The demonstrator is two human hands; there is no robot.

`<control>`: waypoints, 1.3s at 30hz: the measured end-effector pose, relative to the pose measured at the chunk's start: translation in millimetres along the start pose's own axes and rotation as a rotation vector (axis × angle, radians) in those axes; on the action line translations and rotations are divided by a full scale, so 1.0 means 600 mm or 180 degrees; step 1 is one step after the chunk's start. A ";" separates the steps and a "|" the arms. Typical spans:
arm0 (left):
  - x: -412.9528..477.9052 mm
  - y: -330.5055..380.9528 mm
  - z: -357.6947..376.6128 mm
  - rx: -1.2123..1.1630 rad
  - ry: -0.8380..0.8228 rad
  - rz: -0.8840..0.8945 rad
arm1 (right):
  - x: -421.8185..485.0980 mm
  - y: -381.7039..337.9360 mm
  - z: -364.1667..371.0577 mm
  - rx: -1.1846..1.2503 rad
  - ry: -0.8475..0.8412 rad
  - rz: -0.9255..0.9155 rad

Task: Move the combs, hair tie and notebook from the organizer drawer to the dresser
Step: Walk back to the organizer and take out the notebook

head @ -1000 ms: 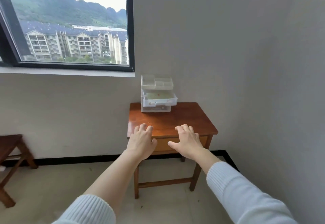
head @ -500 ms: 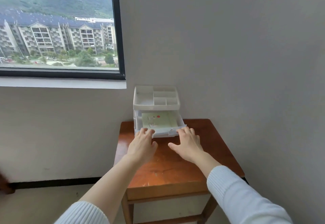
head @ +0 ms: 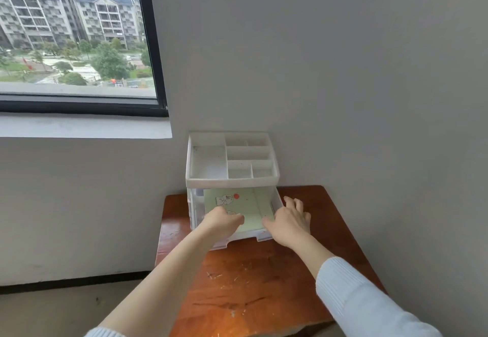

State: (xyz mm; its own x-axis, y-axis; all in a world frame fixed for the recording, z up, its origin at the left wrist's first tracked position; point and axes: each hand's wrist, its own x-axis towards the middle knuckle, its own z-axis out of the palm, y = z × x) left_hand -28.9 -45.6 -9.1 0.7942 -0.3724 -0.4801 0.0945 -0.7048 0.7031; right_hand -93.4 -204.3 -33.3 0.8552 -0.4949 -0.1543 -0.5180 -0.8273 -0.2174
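Observation:
A white plastic organizer stands at the back of the brown wooden dresser, against the wall. Its upper drawer is pulled out toward me. A pale green notebook with a red dot and a small drawing lies flat inside. My left hand reaches into the drawer, fingers bent down onto the notebook's near left part. My right hand rests with spread fingers at the drawer's right wall, thumb over the notebook's near edge. I see no combs or hair tie.
The organizer's top tray has several bare compartments. A grey wall runs close along the dresser's right and back. A window with a dark frame and white sill is at upper left. Floor lies below on the left.
I have stepped closer and the view tilted down. Both hands moved forward from the dresser's front edge to the open drawer, the left one going over the notebook.

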 end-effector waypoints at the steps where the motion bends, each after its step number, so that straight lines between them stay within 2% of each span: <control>1: 0.002 0.001 0.002 -0.0079 -0.0008 -0.0045 | 0.003 -0.001 0.001 0.0042 -0.0036 0.0037; 9: 0.009 0.018 0.005 -0.0505 0.0557 -0.0434 | 0.017 -0.009 0.011 0.0581 -0.0128 0.0250; 12: 0.013 0.019 -0.001 -0.0262 0.0586 -0.0236 | 0.022 -0.012 0.006 0.0666 -0.0215 0.0283; 15: 0.013 0.017 -0.016 0.0317 0.0601 -0.0009 | 0.024 -0.014 0.001 0.0692 -0.0273 0.0285; 18: 0.019 0.007 -0.039 0.0601 0.0984 0.0114 | 0.024 -0.016 -0.002 0.0718 -0.0314 0.0276; 21: 0.028 -0.013 -0.060 -0.0400 0.1085 0.0027 | 0.026 -0.013 -0.006 0.0598 -0.0329 0.0213; 28: 0.024 -0.032 -0.091 -0.2179 0.0734 -0.0025 | 0.032 -0.011 -0.020 0.0590 -0.0287 0.0136; 33: 0.005 -0.037 -0.103 -0.2412 0.0434 -0.0184 | 0.036 -0.007 -0.051 0.0916 -0.0133 0.0224; 39: -0.031 -0.043 -0.103 -0.2307 0.0116 -0.0250 | 0.005 0.018 -0.089 0.1105 -0.0314 0.0075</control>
State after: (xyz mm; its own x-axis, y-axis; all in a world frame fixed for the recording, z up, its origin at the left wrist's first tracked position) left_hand -9.3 16.8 14.1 0.7871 -0.3079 -0.5345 0.5156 -0.1472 0.8441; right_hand -95.3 -229.1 15.3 0.8456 -0.4707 -0.2516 -0.5279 -0.6681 -0.5243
